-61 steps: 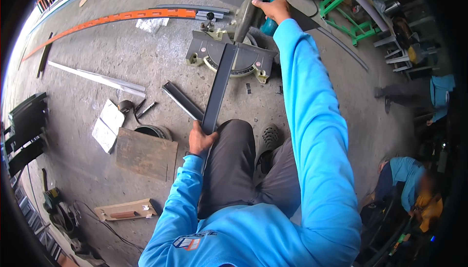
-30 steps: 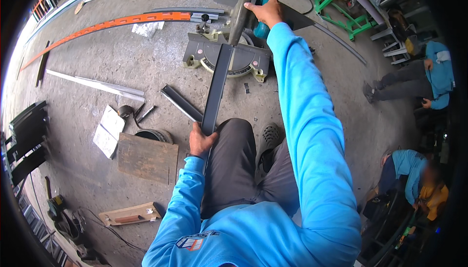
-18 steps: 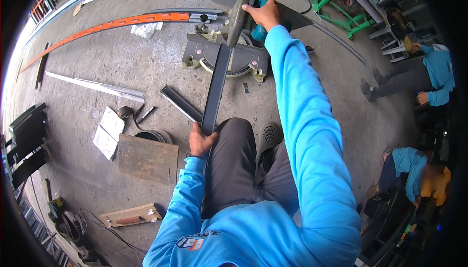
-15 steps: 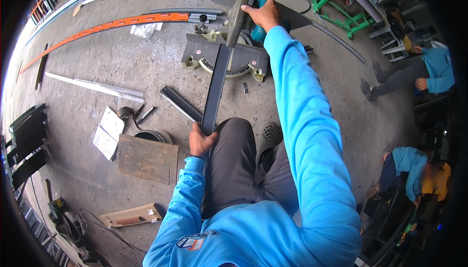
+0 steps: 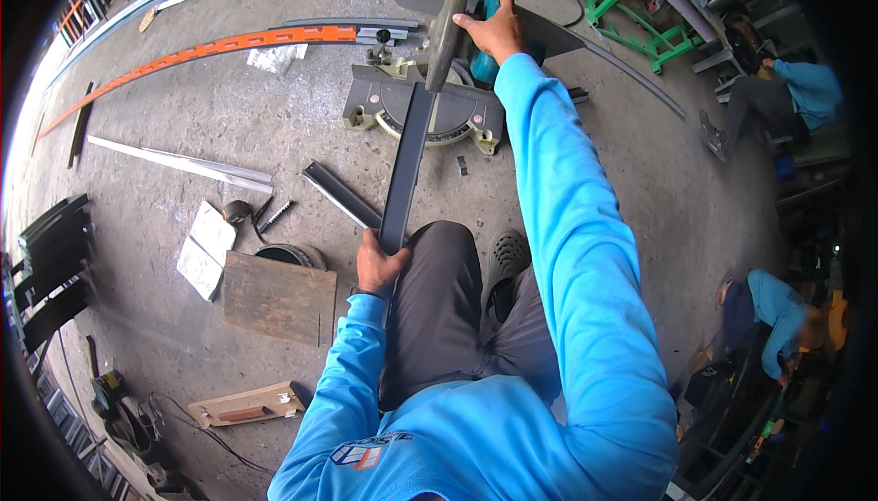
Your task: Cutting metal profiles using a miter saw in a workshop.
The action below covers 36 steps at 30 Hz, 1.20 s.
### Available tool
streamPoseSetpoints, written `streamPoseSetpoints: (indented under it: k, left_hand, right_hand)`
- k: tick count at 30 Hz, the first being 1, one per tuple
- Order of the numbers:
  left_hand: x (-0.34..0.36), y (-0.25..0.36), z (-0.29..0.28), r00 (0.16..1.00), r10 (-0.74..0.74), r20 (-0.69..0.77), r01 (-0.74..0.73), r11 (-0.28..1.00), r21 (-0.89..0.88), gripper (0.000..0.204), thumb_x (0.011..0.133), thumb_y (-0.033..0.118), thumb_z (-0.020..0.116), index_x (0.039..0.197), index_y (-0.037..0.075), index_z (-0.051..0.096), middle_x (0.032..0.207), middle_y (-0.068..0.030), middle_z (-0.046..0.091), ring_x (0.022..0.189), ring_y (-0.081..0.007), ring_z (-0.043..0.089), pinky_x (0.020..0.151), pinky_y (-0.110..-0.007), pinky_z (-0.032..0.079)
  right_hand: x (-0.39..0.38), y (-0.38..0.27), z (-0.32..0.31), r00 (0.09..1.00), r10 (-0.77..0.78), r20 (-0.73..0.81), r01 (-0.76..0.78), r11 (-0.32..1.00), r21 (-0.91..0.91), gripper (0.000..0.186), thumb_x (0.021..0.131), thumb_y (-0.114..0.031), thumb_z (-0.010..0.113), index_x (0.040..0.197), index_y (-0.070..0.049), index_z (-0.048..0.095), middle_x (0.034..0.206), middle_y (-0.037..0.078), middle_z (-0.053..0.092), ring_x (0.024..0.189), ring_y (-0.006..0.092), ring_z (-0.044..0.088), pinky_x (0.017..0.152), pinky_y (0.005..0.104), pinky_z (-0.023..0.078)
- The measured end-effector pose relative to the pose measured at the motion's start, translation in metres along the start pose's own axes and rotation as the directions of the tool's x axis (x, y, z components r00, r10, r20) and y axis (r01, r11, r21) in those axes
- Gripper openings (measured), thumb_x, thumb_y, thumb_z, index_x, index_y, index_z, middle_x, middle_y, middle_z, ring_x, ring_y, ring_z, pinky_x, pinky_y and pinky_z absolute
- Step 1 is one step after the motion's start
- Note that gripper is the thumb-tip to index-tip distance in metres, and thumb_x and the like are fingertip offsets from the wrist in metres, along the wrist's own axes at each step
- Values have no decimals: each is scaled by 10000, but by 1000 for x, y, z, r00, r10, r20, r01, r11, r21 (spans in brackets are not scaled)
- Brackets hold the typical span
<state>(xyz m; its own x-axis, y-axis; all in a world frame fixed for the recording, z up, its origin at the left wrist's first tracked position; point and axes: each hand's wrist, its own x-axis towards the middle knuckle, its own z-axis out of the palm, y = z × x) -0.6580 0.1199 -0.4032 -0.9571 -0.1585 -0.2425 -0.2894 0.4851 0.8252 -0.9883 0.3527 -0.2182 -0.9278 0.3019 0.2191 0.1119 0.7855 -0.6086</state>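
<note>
My left hand (image 5: 379, 265), beside my left knee, is closed round the near end of a long dark metal profile (image 5: 405, 176). The profile runs away from me, its far end lying on the grey base of a miter saw (image 5: 373, 100), under the blade guard (image 5: 445, 39). My right arm stretches forward and my right hand (image 5: 497, 32) grips the saw's teal head; its fingertips are partly hidden behind it. A second, shorter dark profile (image 5: 342, 192) lies on the floor with its near end beside my left hand.
On the left lie a wooden board (image 5: 279, 298) over a round container (image 5: 306, 252), an open notebook (image 5: 207, 247), a tape measure (image 5: 236, 212) and pale metal strips (image 5: 183, 162). Beyond is a long orange bar (image 5: 247, 41). Two people (image 5: 805, 98) work at the right.
My hands, the profile and the saw hold nearly the same places. At the right, the upper person's legs and arms have shifted, and the lower person has moved slightly to the right.
</note>
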Motion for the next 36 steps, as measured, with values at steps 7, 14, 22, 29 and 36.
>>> streamPoseSetpoints:
  k: [7,14,22,29,36]
  left_hand:
    - [0,0,-1,1000,13,7,-13,999,-33,633,663,238,788,1149,-64,518,932,-282,696,899,-418,693,828,-446,541]
    - [-1,10,-5,1000,16,10,-16,1000,-25,629,657,238,791,1135,-66,519,937,-290,692,910,-427,687,824,-452,538]
    - [2,-3,-2,1000,19,23,-19,1000,-4,634,654,232,790,1131,-79,511,961,-303,684,929,-433,682,835,-448,534]
    - [-1,-16,0,998,47,28,-45,996,-74,582,700,221,776,1144,-75,543,1040,-292,670,974,-411,668,885,-423,519]
    - [-7,-28,-7,993,-46,109,65,982,-175,395,984,342,576,1077,-40,616,916,-139,655,869,-236,607,808,-354,485]
  right_hand:
    - [0,0,0,1000,12,2,-12,1000,-20,985,768,-490,821,1537,-174,292,1395,266,513,1251,419,549,1051,479,474]
    - [4,5,2,1000,8,-8,-8,1000,-7,1076,701,-554,841,1528,-124,303,1407,271,519,1285,416,524,1079,446,442]
    - [23,6,8,999,-23,-27,23,999,-31,1105,678,-541,862,1519,-87,307,1336,263,577,1195,385,592,1024,429,483]
    - [76,-14,-15,993,35,110,-36,999,2,1135,666,-492,896,1521,-39,303,1222,221,654,690,235,722,654,320,601]
    - [76,-36,-36,989,49,138,-49,999,-3,1103,640,-319,933,1497,0,316,1397,262,538,1225,357,593,999,357,503]
